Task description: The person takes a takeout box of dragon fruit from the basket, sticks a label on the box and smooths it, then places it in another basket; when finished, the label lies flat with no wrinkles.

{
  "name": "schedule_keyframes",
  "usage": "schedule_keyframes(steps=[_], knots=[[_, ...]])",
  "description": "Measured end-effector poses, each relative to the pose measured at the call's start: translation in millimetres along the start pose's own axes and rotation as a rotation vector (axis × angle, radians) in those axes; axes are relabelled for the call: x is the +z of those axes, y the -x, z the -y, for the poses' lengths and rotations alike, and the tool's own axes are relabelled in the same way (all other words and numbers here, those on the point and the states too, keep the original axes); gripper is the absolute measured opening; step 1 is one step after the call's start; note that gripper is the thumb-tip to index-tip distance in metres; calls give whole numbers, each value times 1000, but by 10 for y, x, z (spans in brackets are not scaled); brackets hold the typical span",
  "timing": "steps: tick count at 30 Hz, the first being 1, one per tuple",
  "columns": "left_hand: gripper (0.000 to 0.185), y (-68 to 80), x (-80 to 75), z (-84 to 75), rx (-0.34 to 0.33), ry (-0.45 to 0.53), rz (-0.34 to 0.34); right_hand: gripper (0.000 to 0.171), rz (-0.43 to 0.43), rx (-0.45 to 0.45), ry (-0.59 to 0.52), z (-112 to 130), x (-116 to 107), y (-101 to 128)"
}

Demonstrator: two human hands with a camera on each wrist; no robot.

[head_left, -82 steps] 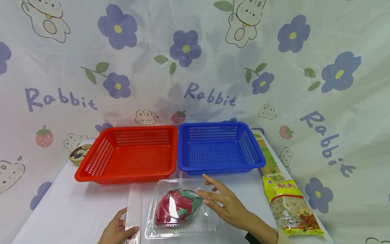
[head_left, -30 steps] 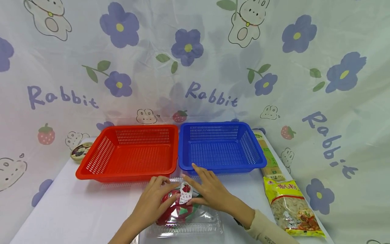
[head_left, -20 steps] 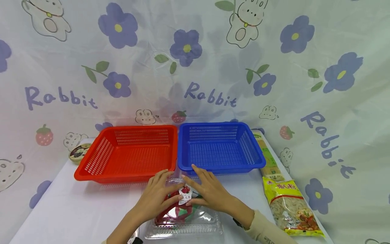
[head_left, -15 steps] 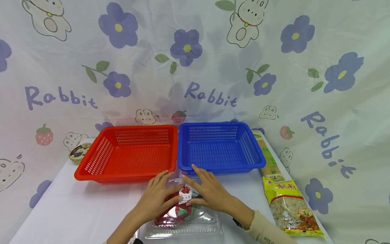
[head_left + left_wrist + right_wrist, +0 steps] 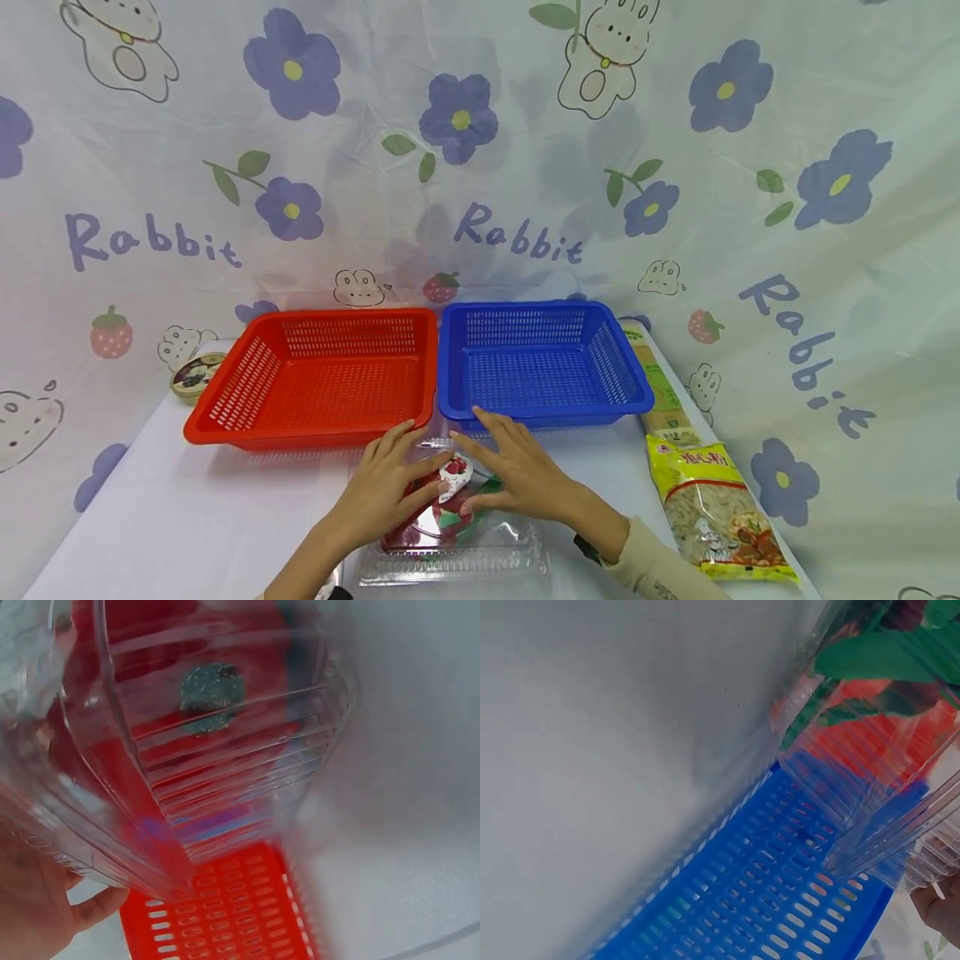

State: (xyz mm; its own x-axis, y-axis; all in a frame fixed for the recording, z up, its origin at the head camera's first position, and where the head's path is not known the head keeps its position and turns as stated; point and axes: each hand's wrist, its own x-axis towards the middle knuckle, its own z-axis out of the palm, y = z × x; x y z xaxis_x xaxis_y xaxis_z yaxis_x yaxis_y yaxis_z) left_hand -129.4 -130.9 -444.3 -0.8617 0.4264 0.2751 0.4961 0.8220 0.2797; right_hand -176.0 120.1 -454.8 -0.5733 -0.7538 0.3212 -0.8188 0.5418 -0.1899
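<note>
Toward the desk's [image 5: 187, 517] front edge, left hand [image 5: 377, 493] and right hand [image 5: 527, 477], fingers [image 5: 495, 427] spread wide, flank the label [image 5: 454, 473] on the clear box [image 5: 465, 568], presumably positioning it.

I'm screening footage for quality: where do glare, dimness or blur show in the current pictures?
Head view: evenly lit and mostly sharp, with glare on the clear container; left wrist: dim, the nearby clear container soft and streaked with reflections; right wrist: dim too, the tabletop grey, softly shaded beside the blue basket.

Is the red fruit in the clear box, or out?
In: the fruit shows through the clear plastic of the box in the head view and both wrist views.
</note>
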Motion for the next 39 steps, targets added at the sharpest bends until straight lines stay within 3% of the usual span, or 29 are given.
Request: schedule_keyframes(steps=[5, 9, 19, 31, 39], knots=[[45, -1, 5, 9, -8, -6, 15, 51, -49, 76, -126, 12, -13, 1], [47, -2, 6, 11, 0, -16, 9, 43, -89, 125, -136, 28, -7, -21], [57, 16, 10, -7, 7, -48, -7, 54, 14, 177, -131, 122, 36, 8], [61, 31, 32, 2, -1, -46, -1, 66, 31, 170, -146, 141, 61, 64], [62, 59, 42, 3, 12, -38, -51, 66, 13, 176, -156, 138, 78, 91]])
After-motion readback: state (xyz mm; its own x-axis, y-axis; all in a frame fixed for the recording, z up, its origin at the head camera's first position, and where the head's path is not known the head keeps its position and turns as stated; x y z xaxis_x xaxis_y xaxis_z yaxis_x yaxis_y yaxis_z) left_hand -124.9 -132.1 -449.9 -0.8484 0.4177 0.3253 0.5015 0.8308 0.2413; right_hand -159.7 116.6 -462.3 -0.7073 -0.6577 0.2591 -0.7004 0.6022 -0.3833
